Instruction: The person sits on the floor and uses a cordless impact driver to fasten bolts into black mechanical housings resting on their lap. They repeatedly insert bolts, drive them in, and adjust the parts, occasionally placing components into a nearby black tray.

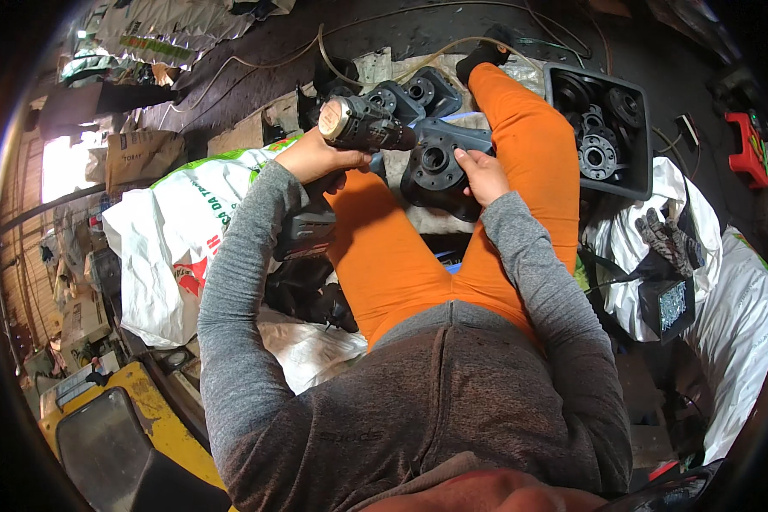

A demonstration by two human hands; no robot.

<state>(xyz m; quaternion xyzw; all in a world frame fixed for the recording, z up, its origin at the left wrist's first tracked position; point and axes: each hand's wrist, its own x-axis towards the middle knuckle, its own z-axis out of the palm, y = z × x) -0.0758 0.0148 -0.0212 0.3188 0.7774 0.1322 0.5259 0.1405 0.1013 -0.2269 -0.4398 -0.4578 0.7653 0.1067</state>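
My left hand (322, 160) is wrapped round the handle of a dark cordless drill (369, 126). Its body lies level, with the nose toward my right, and its large battery (305, 234) sits by my left forearm. Between my knees is a black flanged hub (425, 177) with a round hole in the middle and small holes around its rim. My right hand (485, 177) grips the hub's right edge, thumb on top and fingers below. The drill's nose is close to the hub's left upper side; whether they touch I cannot tell.
More black flanged housings (433, 91) stand beyond my knees. At the right, a grey bin (644, 171) holds several black parts. Below it are a glove (660, 237) and an open box of small screws (672, 305). White sacks (158, 247) lie on both sides. A hose (247, 64) crosses the floor.
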